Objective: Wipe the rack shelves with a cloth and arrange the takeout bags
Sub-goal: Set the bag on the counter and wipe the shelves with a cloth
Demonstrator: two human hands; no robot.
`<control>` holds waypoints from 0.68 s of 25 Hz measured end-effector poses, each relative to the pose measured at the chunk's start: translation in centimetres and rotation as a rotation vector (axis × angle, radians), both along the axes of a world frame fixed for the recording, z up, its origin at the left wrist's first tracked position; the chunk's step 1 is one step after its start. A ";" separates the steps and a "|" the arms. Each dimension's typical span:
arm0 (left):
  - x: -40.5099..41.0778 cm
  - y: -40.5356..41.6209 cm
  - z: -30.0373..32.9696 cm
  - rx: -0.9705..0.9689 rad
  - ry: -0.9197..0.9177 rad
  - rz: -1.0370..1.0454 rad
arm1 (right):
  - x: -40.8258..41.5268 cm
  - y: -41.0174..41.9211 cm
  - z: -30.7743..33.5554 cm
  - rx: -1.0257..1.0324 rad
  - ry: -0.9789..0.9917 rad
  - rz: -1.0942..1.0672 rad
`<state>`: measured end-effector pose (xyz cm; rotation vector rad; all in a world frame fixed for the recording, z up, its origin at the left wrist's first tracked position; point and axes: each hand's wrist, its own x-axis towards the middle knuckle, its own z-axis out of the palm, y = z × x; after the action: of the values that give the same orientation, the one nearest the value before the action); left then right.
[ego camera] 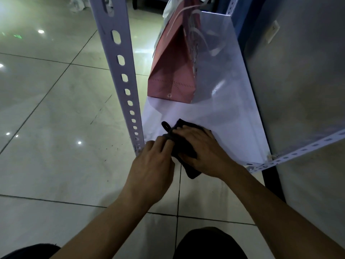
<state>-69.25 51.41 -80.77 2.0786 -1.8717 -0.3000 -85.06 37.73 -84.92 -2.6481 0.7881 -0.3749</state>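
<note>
A dark cloth [182,144] lies on the near end of the white rack shelf [224,124], with one corner hanging over the shelf's front edge toward the floor. A small loop at the cloth's far left corner lies flat on the shelf surface.

The right hand [201,146] rests on top of the cloth, palm down, fingers laid flat and pointing left across the fabric; its grip is wide, pressing rather than clutching. The left hand [155,165] comes in from the left at the shelf's front corner, and its fingers are curled onto the cloth's left edge, so its grip is narrow and holds the cloth by pinching. The two hands meet over the cloth, fingertips nearly touching.

Farther back on the same shelf stands a pink takeout bag [171,68], upright, with white handles rising from its top. It sits toward the left side of the shelf, well apart from the cloth and hands, with bare white shelf between them.

A perforated grey upright post [121,71] of the rack rises at the shelf's near left corner, just beside the left hand. A perforated rail [298,152] runs along the shelf's near right side. A grey wall [298,71] stands to the right of the rack. The glossy tiled floor [56,90] spreads out on the left and below, catching reflections of lights. The person's dark-clad knees show at the bottom edge of the view
</note>
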 end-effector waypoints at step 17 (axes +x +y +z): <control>-1.5 -6.1 0.0 -0.099 0.178 0.217 | -2.7 6.6 1.6 0.288 -0.094 -0.889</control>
<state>-70.77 45.27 -80.79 2.0901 -1.5138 -0.3198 -87.75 44.32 -83.34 -1.8703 1.8014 -0.5384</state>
